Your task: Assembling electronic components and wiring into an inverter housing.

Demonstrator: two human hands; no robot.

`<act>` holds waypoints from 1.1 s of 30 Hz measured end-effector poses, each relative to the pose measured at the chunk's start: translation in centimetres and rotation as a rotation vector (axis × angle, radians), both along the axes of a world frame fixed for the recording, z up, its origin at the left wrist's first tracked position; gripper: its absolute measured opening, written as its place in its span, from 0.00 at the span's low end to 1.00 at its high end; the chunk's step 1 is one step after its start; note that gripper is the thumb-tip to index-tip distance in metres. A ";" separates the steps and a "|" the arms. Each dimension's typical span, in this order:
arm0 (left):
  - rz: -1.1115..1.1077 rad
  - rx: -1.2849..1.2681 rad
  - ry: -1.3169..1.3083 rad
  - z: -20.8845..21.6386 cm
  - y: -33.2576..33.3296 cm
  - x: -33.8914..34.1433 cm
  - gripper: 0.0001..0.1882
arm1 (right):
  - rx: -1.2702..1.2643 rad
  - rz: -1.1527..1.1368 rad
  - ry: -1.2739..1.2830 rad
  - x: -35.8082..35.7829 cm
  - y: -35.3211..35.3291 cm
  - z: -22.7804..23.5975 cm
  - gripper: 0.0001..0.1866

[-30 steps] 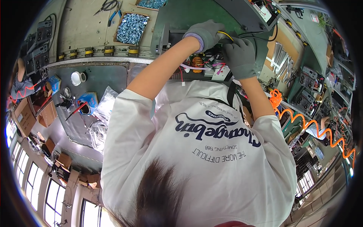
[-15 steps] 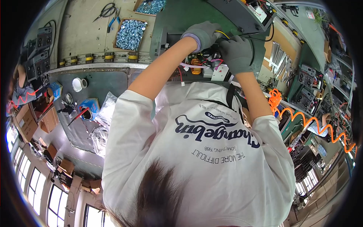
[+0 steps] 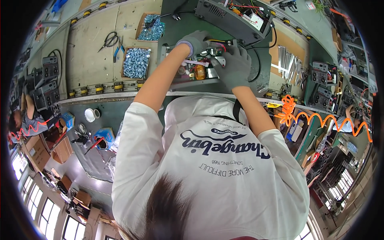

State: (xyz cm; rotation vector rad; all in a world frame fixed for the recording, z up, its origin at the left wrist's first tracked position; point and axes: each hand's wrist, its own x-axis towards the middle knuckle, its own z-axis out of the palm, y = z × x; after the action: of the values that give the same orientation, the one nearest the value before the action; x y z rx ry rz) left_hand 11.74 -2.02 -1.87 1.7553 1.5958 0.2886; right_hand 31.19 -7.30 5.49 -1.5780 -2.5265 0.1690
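Both my hands wear grey gloves and work over an opened electronic unit with a circuit board (image 3: 191, 69), an orange-copper coil (image 3: 199, 72) and bundled wires. My left hand (image 3: 196, 42) is at the unit's far side, its fingers curled beside a yellow wire (image 3: 216, 40). What those fingertips grip is hidden. My right hand (image 3: 235, 66) reaches over the unit's right part with bent fingers, the thumb by a small white part (image 3: 220, 61). Whatever lies between its fingers cannot be made out. A pale lilac strap or cable (image 3: 196, 63) crosses the board.
Another dark-cased unit (image 3: 228, 22) stands behind, with a black cable (image 3: 273, 36). To the left are cardboard trays of screws (image 3: 136, 63), blue-handled pliers (image 3: 118, 50) and black scissors (image 3: 110, 41). Metal strips (image 3: 289, 62) lie right, near a coiled orange hose (image 3: 287, 108).
The view has shifted, showing more of the bench's far side. My hands have moved slightly apart, and the right hand now sits lower over the unit, uncovering more of the board.
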 end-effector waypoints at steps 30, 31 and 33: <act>-0.013 0.146 0.106 5.0 -13.2 -4.6 0.12 | -1.337 -0.084 1.383 -0.6 -0.6 -0.1 0.12; -0.014 0.145 0.109 5.0 -13.4 -4.5 0.12 | -1.331 -0.158 1.122 -0.7 -0.6 0.9 0.13; 0.052 0.244 0.067 4.7 -13.8 -4.2 0.12 | -1.182 -0.217 0.787 -1.5 -1.2 0.4 0.16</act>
State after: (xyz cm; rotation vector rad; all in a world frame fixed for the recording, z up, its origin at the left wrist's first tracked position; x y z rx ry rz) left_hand 7.57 -15.81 2.84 1.9251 1.7148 0.4710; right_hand 29.72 -8.51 5.85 -1.5019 -1.5637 2.0343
